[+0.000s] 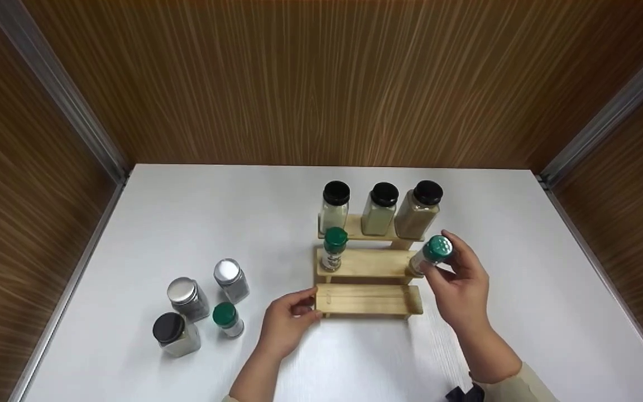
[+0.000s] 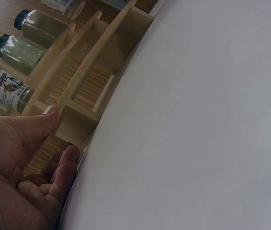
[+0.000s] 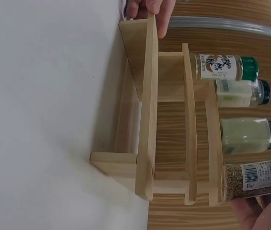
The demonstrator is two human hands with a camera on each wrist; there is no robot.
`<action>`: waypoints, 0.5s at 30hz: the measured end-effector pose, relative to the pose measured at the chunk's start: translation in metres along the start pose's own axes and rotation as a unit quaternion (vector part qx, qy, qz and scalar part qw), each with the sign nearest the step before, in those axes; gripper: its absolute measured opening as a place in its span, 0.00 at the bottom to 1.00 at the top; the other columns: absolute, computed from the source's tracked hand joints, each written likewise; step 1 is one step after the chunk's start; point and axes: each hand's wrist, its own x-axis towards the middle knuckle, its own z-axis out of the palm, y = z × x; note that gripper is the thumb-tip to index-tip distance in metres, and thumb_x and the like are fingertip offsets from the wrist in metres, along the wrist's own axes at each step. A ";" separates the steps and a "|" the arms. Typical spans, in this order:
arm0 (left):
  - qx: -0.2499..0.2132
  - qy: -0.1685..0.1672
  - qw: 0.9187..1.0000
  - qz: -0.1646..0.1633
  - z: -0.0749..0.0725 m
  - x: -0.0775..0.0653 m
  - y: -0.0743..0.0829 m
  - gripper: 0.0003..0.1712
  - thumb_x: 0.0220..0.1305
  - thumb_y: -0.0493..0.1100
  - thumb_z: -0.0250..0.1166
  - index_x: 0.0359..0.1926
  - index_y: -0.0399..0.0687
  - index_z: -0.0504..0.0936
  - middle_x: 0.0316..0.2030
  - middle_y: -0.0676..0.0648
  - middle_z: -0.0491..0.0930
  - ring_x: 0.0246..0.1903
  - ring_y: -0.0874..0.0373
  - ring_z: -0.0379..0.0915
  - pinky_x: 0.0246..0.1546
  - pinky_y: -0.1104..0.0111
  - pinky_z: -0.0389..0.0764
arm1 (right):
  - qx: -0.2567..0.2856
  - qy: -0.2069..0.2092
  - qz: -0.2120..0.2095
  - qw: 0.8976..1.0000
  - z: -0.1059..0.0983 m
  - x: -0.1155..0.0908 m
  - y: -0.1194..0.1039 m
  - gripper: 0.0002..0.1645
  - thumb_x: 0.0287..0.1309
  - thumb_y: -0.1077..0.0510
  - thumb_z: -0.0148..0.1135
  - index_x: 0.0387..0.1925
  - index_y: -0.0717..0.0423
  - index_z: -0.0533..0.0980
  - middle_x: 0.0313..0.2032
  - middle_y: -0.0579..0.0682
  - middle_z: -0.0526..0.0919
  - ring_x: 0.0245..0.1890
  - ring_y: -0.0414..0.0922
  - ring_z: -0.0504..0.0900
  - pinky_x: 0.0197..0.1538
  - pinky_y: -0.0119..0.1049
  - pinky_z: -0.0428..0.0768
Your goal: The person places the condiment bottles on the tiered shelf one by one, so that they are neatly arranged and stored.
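Pale wood makes up the three-tier spice rack (image 1: 367, 270) in the head view. The right hand (image 1: 464, 285) pinches a green-capped spice shaker (image 1: 432, 255) between thumb and fingers at the right end of the middle tier (image 1: 374, 263), where it leans. The left hand (image 1: 288, 324) grips the left end of the bottom tier (image 1: 369, 301). A second green-capped shaker (image 1: 333, 252) stands at the middle tier's other end; three black-capped jars (image 1: 378, 215) line the top tier (image 1: 354, 226). Setting the held one upright, clear of the jar just behind, would probably work best.

In the left wrist view, the thumb lies on the board's end with the fingers bent below it. A steady hold should suffice; hard squeezing could skew the rack.

In the right wrist view, the held shaker shows brown granules and a barcoded label. Its base seems raised above the middle tier, though contact cannot be told; lowering it straight, fingers high, should avoid tipping it.
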 end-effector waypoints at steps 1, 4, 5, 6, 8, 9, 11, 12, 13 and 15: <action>0.001 0.000 1.000 -0.001 0.000 0.000 0.000 0.28 0.57 0.30 0.78 0.60 0.39 0.86 0.47 0.42 0.86 0.42 0.53 0.82 0.43 0.71 0.84 | 0.001 -0.002 0.000 1.000 0.002 0.001 0.000 0.35 0.53 0.81 0.67 0.64 0.69 0.75 0.48 0.36 0.87 0.47 0.35 0.86 0.44 0.27 0.86; 0.001 0.000 1.000 -0.002 0.000 0.000 0.000 0.28 0.57 0.31 0.78 0.60 0.39 0.86 0.46 0.43 0.86 0.42 0.54 0.82 0.43 0.71 0.84 | 0.012 -0.011 0.002 1.000 0.009 0.002 0.001 0.35 0.52 0.81 0.68 0.64 0.70 0.75 0.49 0.37 0.86 0.47 0.36 0.87 0.44 0.28 0.87; 0.001 0.000 1.000 -0.003 0.000 0.000 0.000 0.28 0.57 0.30 0.78 0.60 0.39 0.86 0.46 0.42 0.86 0.42 0.54 0.82 0.43 0.71 0.84 | 0.017 -0.016 0.003 1.000 0.011 0.002 0.001 0.36 0.52 0.81 0.68 0.64 0.70 0.75 0.49 0.37 0.86 0.47 0.36 0.87 0.44 0.29 0.87; 0.000 0.000 1.000 -0.004 0.000 0.000 0.000 0.28 0.57 0.30 0.78 0.60 0.39 0.86 0.46 0.42 0.86 0.42 0.54 0.82 0.43 0.71 0.84 | 0.020 -0.021 0.004 1.000 0.013 0.002 0.001 0.36 0.52 0.81 0.68 0.64 0.70 0.75 0.50 0.38 0.85 0.47 0.36 0.87 0.44 0.29 0.87; -0.002 0.000 1.000 -0.004 0.000 0.000 0.001 0.28 0.57 0.30 0.78 0.60 0.38 0.86 0.46 0.42 0.86 0.42 0.53 0.82 0.43 0.71 0.85 | 0.030 -0.031 0.007 0.999 0.018 0.002 0.002 0.36 0.52 0.82 0.68 0.64 0.71 0.74 0.51 0.39 0.85 0.48 0.37 0.87 0.43 0.30 0.88; -0.003 0.000 1.000 -0.004 0.000 0.000 0.001 0.28 0.57 0.30 0.78 0.60 0.38 0.86 0.46 0.42 0.86 0.42 0.53 0.82 0.43 0.71 0.85 | 0.034 -0.035 0.008 0.999 0.020 0.002 0.002 0.36 0.52 0.81 0.69 0.64 0.71 0.74 0.50 0.40 0.85 0.47 0.37 0.87 0.43 0.30 0.88; -0.004 0.001 1.000 -0.005 0.000 0.000 0.001 0.28 0.57 0.30 0.78 0.60 0.38 0.86 0.46 0.42 0.86 0.42 0.53 0.82 0.43 0.71 0.85 | 0.039 -0.042 0.008 0.998 0.024 0.003 0.002 0.36 0.52 0.81 0.69 0.64 0.71 0.74 0.51 0.40 0.85 0.46 0.37 0.87 0.42 0.31 0.88; -0.005 0.001 1.000 -0.004 0.000 0.000 0.001 0.28 0.57 0.30 0.78 0.60 0.38 0.86 0.46 0.42 0.86 0.42 0.53 0.82 0.43 0.71 0.85 | 0.041 -0.044 0.007 0.998 0.026 0.003 0.002 0.36 0.52 0.81 0.69 0.65 0.71 0.74 0.51 0.41 0.84 0.45 0.38 0.87 0.42 0.31 0.88; -0.005 0.001 1.000 -0.004 0.000 0.000 0.001 0.28 0.57 0.30 0.78 0.60 0.38 0.86 0.46 0.42 0.86 0.42 0.53 0.82 0.43 0.71 0.85 | 0.043 -0.046 0.007 0.998 0.028 0.004 0.003 0.36 0.52 0.81 0.69 0.65 0.71 0.74 0.50 0.41 0.84 0.45 0.38 0.87 0.42 0.31 0.88; -0.005 -0.001 1.000 -0.005 0.000 0.000 0.001 0.28 0.57 0.30 0.78 0.61 0.38 0.86 0.46 0.42 0.86 0.42 0.54 0.82 0.43 0.71 0.85 | 0.044 -0.050 0.006 0.998 0.032 0.004 0.004 0.37 0.52 0.81 0.70 0.65 0.70 0.74 0.49 0.43 0.84 0.44 0.38 0.87 0.42 0.31 0.88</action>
